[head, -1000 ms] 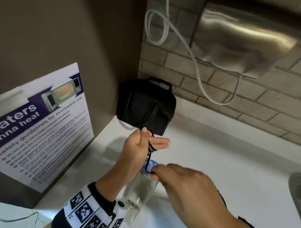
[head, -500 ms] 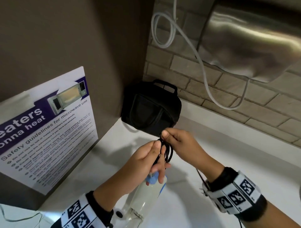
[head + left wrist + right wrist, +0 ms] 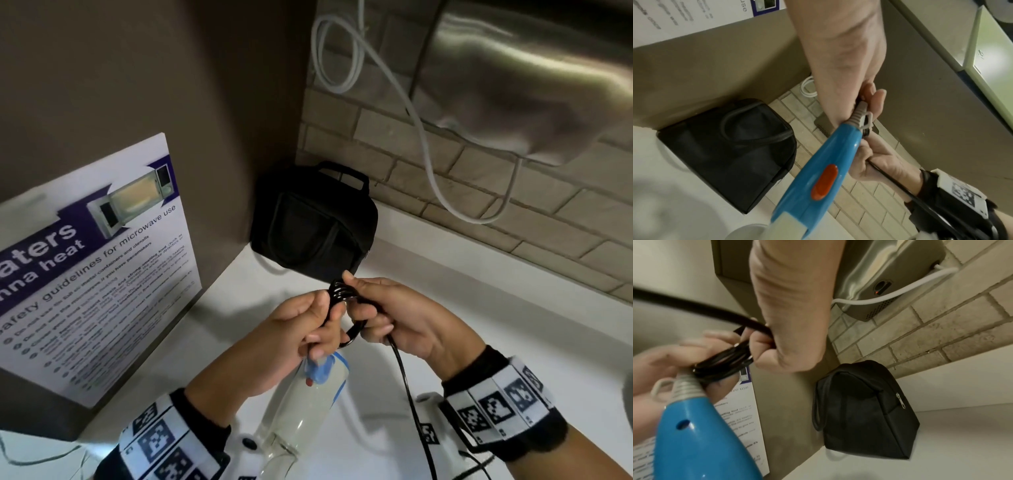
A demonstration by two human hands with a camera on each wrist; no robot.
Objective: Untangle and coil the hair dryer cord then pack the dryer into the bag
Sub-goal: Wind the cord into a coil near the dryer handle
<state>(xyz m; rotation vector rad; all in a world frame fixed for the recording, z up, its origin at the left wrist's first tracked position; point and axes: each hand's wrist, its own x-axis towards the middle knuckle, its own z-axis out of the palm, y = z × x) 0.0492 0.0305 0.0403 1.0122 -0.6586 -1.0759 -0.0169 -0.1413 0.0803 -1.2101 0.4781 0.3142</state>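
The hair dryer (image 3: 308,394) (image 3: 818,178) (image 3: 694,434), blue-handled with a pale body, hangs below my hands over the white counter. Its black cord (image 3: 342,291) (image 3: 725,360) is gathered in several small loops at the handle's end. My left hand (image 3: 308,325) pinches the loops on one side. My right hand (image 3: 376,315) (image 3: 781,337) grips them from the other side, and the loose cord (image 3: 407,394) trails down past its wrist. The black zip bag (image 3: 315,226) (image 3: 725,146) (image 3: 863,410) stands closed in the corner just behind both hands.
A poster board (image 3: 92,260) leans against the brown panel on the left. A steel hand dryer (image 3: 513,75) hangs on the brick wall at upper right, with a white cable (image 3: 421,137) looping beneath it. White counter (image 3: 513,308) stretches to the right.
My right hand came up from the front to the coil and now grips it together with the left. More loops have gathered at the handle's end.
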